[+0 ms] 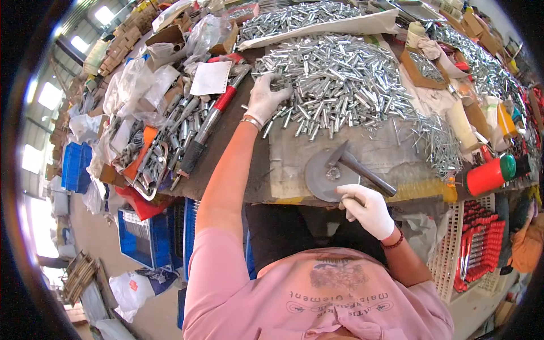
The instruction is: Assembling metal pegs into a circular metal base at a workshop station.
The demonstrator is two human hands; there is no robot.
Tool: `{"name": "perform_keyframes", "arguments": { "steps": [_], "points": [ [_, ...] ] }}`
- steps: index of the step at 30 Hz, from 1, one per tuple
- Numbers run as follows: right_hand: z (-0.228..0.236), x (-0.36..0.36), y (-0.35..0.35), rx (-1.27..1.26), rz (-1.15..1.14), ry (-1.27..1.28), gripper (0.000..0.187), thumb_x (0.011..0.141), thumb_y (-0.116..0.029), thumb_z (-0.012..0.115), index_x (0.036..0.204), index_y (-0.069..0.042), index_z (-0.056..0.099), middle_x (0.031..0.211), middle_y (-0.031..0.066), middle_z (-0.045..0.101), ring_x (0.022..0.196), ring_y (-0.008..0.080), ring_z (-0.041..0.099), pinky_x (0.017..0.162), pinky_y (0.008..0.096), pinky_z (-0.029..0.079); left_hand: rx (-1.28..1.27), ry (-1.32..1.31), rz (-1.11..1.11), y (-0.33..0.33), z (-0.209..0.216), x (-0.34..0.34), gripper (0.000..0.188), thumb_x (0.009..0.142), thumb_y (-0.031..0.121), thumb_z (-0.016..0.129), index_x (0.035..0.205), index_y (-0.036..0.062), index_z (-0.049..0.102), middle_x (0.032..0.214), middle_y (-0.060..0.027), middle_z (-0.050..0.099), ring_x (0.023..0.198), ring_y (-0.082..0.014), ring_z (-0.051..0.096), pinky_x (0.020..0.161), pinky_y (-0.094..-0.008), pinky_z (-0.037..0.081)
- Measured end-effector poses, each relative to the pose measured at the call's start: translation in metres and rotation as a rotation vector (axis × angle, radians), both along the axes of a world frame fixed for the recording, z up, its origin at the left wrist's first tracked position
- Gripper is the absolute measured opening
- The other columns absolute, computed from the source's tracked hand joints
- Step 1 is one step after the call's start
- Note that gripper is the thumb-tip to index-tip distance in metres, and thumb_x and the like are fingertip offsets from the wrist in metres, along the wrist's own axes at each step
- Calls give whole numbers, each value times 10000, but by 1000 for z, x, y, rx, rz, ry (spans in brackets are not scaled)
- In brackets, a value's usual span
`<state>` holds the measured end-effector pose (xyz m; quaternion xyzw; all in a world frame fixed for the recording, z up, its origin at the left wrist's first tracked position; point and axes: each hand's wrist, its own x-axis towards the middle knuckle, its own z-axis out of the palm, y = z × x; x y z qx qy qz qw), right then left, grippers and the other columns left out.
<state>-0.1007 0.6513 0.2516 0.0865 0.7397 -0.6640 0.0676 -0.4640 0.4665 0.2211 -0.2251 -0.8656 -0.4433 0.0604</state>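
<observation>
My left hand (268, 97), in a white glove, reaches to the left edge of a heap of shiny metal sleeves (340, 73). Its fingers curve among the pieces, with a gap between thumb and fingertips. Near the front edge of the bench is my white-gloved right hand (365, 209), its fingers bent and pressed together; whatever they hold, if anything, is hidden. Just beyond it lies a round grey metal plate (315, 180). A hammer (368, 174) rests across this plate, its head on the plate and its dark handle pointing right. Small clear or shiny bits (332, 172) lie beside the hammer head.
Thin metal pins (439, 144) are heaped at right, beside a red container with a green end (492, 174). Tools, a red-and-black bar (212, 122) and plastic bags crowd the left. Below the bench stand a blue crate (136, 241) and a white basket of red-handled tools (450, 255).
</observation>
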Motion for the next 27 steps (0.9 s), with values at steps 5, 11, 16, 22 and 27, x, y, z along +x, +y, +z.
{"name": "perform_keyframes", "arguments": {
  "steps": [5,11,16,22,27],
  "points": [
    [0,1,-2,-6,-8,-4,291,1009,-38,609,1285,-6,692,897,13,694,662,65,621,619,243,530,-112,-66,-95,15,14,1,505,778,382,868,1132,45,745,1122,-171,728,1141,-316,688,1041,-409,517],
    [-5,2,-1,24,-12,38,294,1006,-39,608,1287,-2,689,889,21,693,659,69,622,623,253,537,-353,175,-114,26,-6,10,631,685,317,858,1246,79,695,1231,-197,667,1226,-394,599,1096,-473,476],
    [-4,2,1,21,-4,46,293,1011,-30,598,1289,3,682,905,29,704,664,66,623,614,242,537,-385,91,-185,25,29,24,643,690,317,853,1243,30,696,1189,-227,721,1164,-382,668,1051,-419,519],
    [-6,0,-5,24,3,81,294,1004,-47,609,1282,-15,700,884,22,701,647,72,619,610,251,535,-231,189,-211,11,-28,8,623,707,556,843,1112,88,768,1084,-211,694,1122,-385,656,1002,-456,512],
    [-8,2,-3,16,-4,73,289,1005,-49,609,1277,-10,699,873,29,707,645,74,620,610,250,530,-382,310,-295,10,-2,43,378,747,430,817,966,124,777,1029,-189,681,1053,-382,653,940,-467,520]
  ]
}}
